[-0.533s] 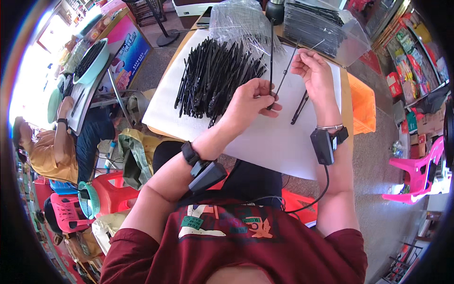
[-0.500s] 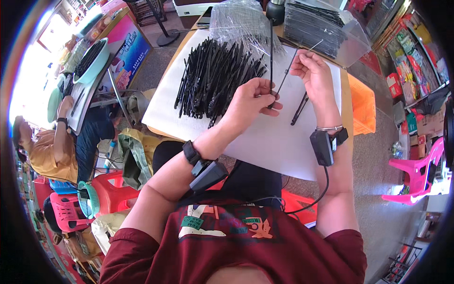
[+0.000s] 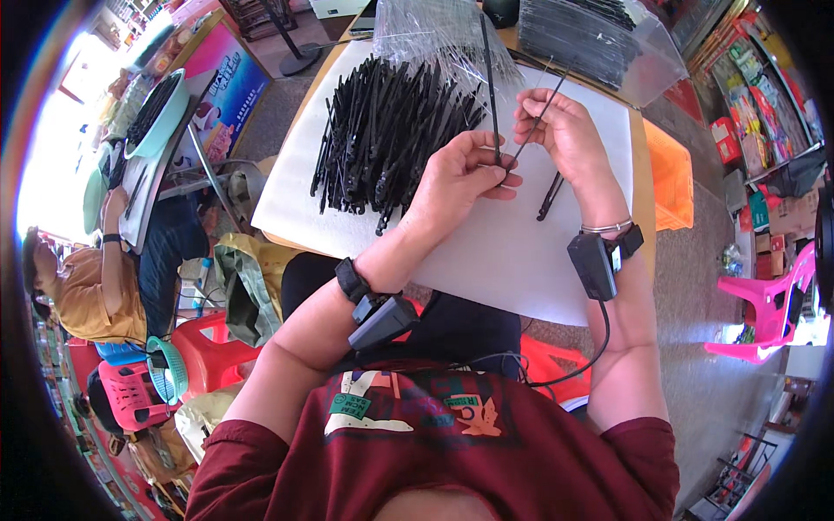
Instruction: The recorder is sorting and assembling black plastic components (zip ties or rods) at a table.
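My left hand (image 3: pixel 465 172) is closed, thumb against fingers, on a long thin black strip (image 3: pixel 489 74) that stands nearly upright. The lower end of a second, thinner dark strip (image 3: pixel 543 113) meets the same fingertips and slants up to the right. My right hand (image 3: pixel 566 130) pinches this slanting strip higher up with thumb and fingers. A fine pale wire (image 3: pixel 546 71) shows just above the right fingers; where it ends below is hidden. Left of my hands lies a big heap of black strips (image 3: pixel 378 139). A few more dark strips (image 3: pixel 549 198) lie under my right wrist.
A white sheet (image 3: pixel 486 260) covers the table. Behind the heap lies a clear plastic bag of thin rods (image 3: pixel 426 39); a clear box (image 3: pixel 638 65) of dark strips stands back right. An orange basket (image 3: pixel 669 178) is at the right edge. Another person (image 3: pixel 100 286) sits at left.
My right hand has shifted slightly left, and the slanting dark strip now reaches above its fingers. The pale wire tip there has moved left. My left hand keeps its grip.
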### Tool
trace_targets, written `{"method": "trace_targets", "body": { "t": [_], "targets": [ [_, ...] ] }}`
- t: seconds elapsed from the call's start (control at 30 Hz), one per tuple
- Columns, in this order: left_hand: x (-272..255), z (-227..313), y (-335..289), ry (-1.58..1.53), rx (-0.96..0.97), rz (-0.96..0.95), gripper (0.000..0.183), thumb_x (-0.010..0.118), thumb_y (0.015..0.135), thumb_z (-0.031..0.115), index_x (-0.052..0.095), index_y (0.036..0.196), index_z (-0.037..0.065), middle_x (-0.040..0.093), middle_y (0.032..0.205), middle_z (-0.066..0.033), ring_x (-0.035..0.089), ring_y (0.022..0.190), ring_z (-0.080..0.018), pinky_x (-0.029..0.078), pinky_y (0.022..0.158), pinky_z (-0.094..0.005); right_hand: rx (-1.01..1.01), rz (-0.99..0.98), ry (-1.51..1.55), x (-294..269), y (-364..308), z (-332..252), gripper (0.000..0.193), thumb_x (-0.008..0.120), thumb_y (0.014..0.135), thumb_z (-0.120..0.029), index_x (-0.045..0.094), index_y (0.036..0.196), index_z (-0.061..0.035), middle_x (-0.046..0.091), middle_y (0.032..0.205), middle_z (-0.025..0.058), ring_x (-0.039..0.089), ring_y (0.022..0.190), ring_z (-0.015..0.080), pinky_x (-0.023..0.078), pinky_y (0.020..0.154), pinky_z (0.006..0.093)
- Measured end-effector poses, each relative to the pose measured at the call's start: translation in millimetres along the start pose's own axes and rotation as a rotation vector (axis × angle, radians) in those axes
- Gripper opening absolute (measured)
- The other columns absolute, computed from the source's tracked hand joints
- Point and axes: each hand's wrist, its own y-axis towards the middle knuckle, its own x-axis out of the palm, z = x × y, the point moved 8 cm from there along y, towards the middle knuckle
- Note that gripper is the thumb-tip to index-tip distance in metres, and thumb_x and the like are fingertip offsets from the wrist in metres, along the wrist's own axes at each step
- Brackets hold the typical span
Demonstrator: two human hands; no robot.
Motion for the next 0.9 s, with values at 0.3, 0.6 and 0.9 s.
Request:
{"method": "trace_targets", "body": {
  "t": [0.3, 0.6, 0.9],
  "targets": [
    [0.4, 3.4, -0.3, -0.006, 0.017, -0.004, 0.033, 0.049, 0.088, -0.006, 0.045, 0.121, -0.001, 0.059, 0.106, -0.0150, 0.064, 0.095, -0.0257, 0.055, 0.080, -0.0324, 0.012, 0.021, -0.038, -0.2, -2.2, -1.3, 0.020, 0.060, 0.087, -0.015, 0.060, 0.100, -0.0002, 0.062, 0.083, 0.0055, 0.061, 0.069, 0.0149, 0.052, 0.065, 0.0300],
    [-0.1, 3.6, -0.6, 0.020, 0.031, -0.010, 0.033, 0.049, 0.088, -0.007, 0.046, 0.121, -0.001, 0.060, 0.107, -0.0151, 0.065, 0.094, -0.0261, 0.056, 0.078, -0.0325, 0.071, 0.005, -0.076, 2.1, -1.5, 6.5, 0.023, 0.061, 0.086, -0.016, 0.060, 0.101, 0.0021, 0.062, 0.083, 0.0062, 0.061, 0.068, 0.0159, 0.052, 0.065, 0.0299],
    [3.9, 4.7, -1.7, 0.007, 0.034, -0.026, 0.033, 0.050, 0.089, -0.006, 0.046, 0.121, 0.000, 0.060, 0.107, -0.0152, 0.065, 0.093, -0.0265, 0.056, 0.077, -0.0322, 0.098, -0.022, -0.010, -1.3, -1.8, 9.5, 0.024, 0.061, 0.086, -0.015, 0.060, 0.102, 0.0035, 0.062, 0.083, 0.0069, 0.061, 0.068, 0.0162, 0.051, 0.064, 0.0283]
  ]
}}
